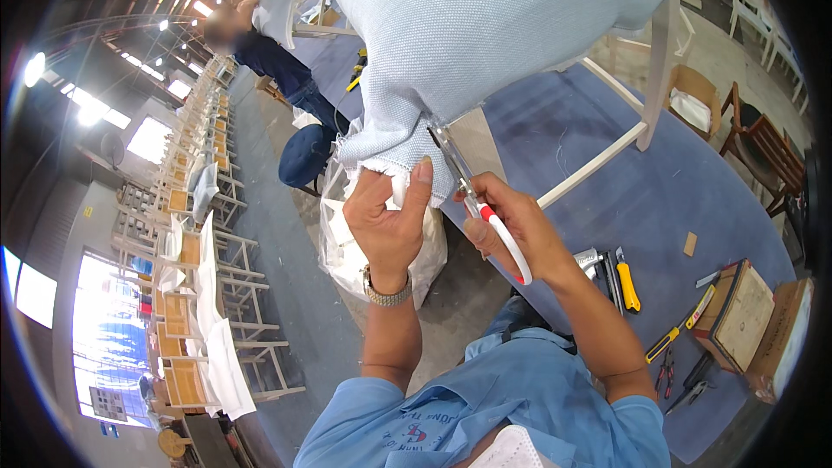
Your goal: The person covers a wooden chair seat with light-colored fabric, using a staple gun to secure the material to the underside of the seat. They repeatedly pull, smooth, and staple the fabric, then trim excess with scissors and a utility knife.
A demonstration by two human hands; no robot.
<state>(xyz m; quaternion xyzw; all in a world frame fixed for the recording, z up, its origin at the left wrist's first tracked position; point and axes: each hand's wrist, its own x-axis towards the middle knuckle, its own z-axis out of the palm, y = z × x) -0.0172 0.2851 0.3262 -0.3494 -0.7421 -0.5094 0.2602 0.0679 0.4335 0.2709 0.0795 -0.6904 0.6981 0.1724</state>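
Note:
A pale blue woven fabric (503,26) covers the seat of a chair whose whitish wooden legs (598,163) rest on its side on the table. My left hand (392,212) is closed on a loose, frayed flap of this fabric at the seat's near edge, thumb on top. In my right hand (511,230) are scissors (503,238) with red and white handles. Their blades point up and left, against the fabric just beside my left thumb. Whether the blades are fully closed is hard to make out.
On the blue-covered table (624,217) lie a yellow-handled tool (627,282), a yellow utility knife (666,342), pliers (689,396) and a wooden box (737,316). A clear plastic bag (347,247) hangs below my hands. Another person (282,69) works at the far left, near rows of chairs (217,295).

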